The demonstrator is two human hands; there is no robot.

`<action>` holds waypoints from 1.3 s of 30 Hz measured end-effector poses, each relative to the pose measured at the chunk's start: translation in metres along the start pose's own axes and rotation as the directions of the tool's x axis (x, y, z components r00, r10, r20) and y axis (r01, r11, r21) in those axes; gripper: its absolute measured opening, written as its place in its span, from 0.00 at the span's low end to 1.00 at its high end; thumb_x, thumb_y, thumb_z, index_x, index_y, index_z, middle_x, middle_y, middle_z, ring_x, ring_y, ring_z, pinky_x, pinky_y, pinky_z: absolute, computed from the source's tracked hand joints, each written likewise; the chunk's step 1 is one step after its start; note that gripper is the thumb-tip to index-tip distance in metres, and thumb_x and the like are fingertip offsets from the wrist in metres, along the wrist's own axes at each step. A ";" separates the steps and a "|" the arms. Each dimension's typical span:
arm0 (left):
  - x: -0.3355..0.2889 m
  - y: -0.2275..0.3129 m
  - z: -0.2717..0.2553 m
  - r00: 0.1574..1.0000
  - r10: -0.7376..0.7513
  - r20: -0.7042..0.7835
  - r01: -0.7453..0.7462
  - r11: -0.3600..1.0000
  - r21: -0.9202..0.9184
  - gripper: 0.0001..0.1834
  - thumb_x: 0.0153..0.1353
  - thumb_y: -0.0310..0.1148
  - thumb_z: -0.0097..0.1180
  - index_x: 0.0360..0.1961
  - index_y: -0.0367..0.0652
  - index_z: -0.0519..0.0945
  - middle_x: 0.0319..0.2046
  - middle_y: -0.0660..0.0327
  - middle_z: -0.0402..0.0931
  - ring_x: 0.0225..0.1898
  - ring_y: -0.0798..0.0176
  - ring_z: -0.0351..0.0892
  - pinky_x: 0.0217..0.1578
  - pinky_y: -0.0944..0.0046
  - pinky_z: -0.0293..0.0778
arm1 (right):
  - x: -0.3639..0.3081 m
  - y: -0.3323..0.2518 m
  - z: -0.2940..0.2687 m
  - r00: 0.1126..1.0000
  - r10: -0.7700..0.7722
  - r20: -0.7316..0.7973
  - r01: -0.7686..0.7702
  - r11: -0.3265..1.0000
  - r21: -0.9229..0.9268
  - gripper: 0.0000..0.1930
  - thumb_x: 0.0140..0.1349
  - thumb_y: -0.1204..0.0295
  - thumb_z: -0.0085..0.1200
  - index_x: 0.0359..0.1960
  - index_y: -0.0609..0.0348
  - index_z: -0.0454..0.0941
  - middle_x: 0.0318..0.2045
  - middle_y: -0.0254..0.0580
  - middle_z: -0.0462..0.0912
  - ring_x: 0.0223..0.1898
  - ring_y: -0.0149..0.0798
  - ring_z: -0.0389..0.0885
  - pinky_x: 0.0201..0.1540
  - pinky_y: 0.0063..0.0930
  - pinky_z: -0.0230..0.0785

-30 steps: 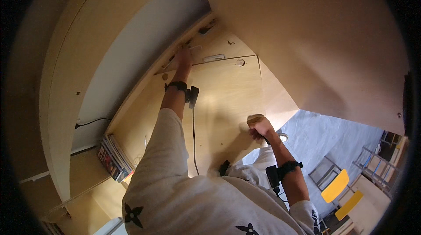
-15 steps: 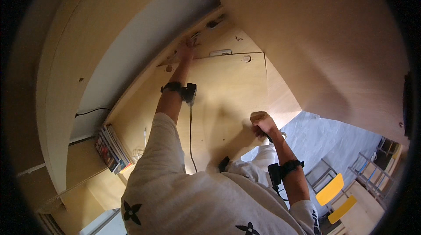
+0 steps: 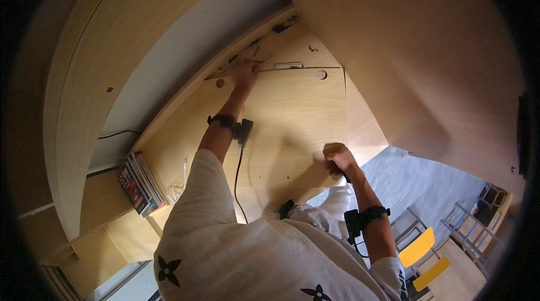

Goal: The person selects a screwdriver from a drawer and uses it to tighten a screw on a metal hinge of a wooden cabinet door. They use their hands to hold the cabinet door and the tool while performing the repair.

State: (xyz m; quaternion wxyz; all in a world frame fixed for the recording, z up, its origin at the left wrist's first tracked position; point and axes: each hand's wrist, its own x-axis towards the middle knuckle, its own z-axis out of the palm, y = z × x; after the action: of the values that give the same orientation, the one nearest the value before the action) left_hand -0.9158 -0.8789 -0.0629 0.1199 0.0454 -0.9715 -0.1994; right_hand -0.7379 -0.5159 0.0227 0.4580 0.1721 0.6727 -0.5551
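Observation:
My left hand [image 3: 246, 72] reaches to the far edge of a pale wooden desktop [image 3: 281, 115], beside a long narrow recess [image 3: 247, 52] along the back. Its fingers are blurred, with thin slivers showing near their tips; whether it grips one I cannot make out. My right hand [image 3: 338, 157] is curled into a fist over the desktop's near right part. A dark strip [image 3: 346, 177] shows just below that fist, and what the fingers close on is hidden. Ahead of the left hand, a second cut-out [image 3: 284, 25] with dark contents lies farther along the recess.
A wooden panel [image 3: 405, 48] rises on the right. Books [image 3: 139, 186] and a white cable [image 3: 176, 190] sit at the left. A round hole [image 3: 321, 75] and a pale handle-like piece [image 3: 288, 66] are at the desktop's back. Yellow-seated chairs [image 3: 417, 246] stand lower right.
My left hand has drawn back from the recess toward me, over the desktop's far edge. My right fist stays almost where it was. The view has shifted slightly.

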 end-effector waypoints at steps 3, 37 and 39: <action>0.004 -0.004 0.003 0.999 0.034 0.010 -0.035 0.999 0.008 0.08 0.51 0.35 0.56 0.28 0.45 0.83 0.29 0.54 0.79 0.32 0.51 0.78 0.38 0.53 0.72 | -0.001 -0.003 0.001 1.000 0.027 -0.003 -0.027 0.999 -0.021 0.03 0.50 0.76 0.45 0.21 0.59 0.69 0.12 0.41 0.71 0.11 0.37 0.73 0.10 0.30 0.65; 0.001 -0.001 -0.038 0.928 -0.370 -0.050 0.363 0.925 -0.110 0.17 0.54 0.44 0.56 0.34 0.39 0.78 0.30 0.52 0.77 0.34 0.52 0.77 0.34 0.54 0.72 | 0.019 0.019 -0.004 0.995 -0.089 0.050 0.092 0.994 -0.059 0.03 0.48 0.76 0.46 0.20 0.61 0.67 0.14 0.38 0.69 0.15 0.33 0.70 0.19 0.28 0.66; -0.027 0.027 -0.062 0.916 -0.402 -0.008 0.388 0.890 -0.239 0.15 0.55 0.42 0.57 0.30 0.39 0.76 0.27 0.54 0.76 0.30 0.54 0.75 0.32 0.56 0.71 | 0.033 0.038 -0.013 0.966 -0.254 0.041 0.258 0.957 -0.131 0.03 0.47 0.76 0.45 0.18 0.58 0.67 0.12 0.39 0.70 0.11 0.34 0.70 0.13 0.28 0.64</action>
State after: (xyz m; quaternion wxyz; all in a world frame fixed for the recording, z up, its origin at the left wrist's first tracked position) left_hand -0.8757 -0.8743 -0.0029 0.1091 0.2331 -0.9081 -0.3303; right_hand -0.7321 -0.5005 -0.0267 0.4010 0.0454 0.7198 -0.5649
